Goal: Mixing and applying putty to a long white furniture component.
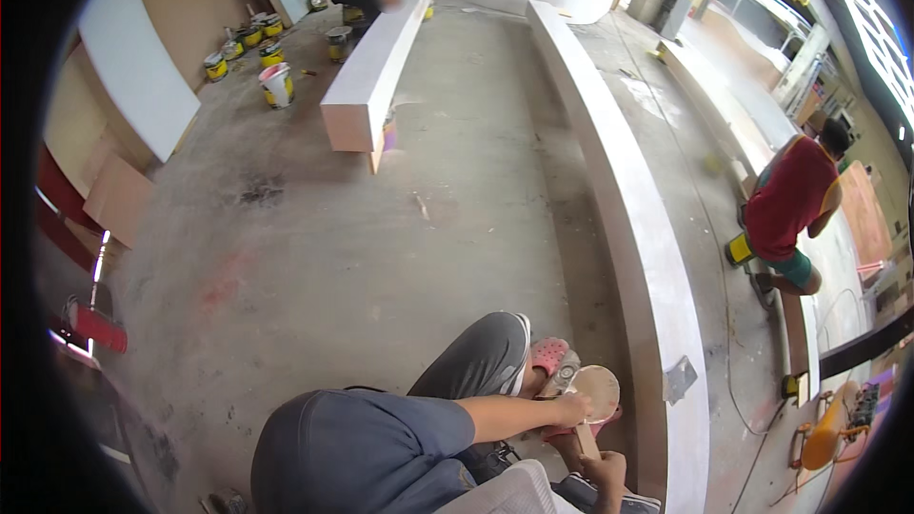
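My left hand (571, 409) is closed beside the rim of a round tub (598, 392) with a pale beige top. What its fingers hold is too small to make out. Just below it, my right hand (606, 471) grips a flat, light-brown strip (586, 442), whose upper end reaches close to my left hand. A grey object (564, 371) sits against the tub, next to a pink clog (548, 354). To the right of my hands, a grey square sheet (681, 379) lies on a long white beam (633, 200).
Another white beam (381, 67) stands ahead on the left, a person bent over its far end. Paint cans (276, 86) cluster at the far left. On the right, a person in a red top (792, 195) sits by another beam. A cable (731, 343) crosses the floor.
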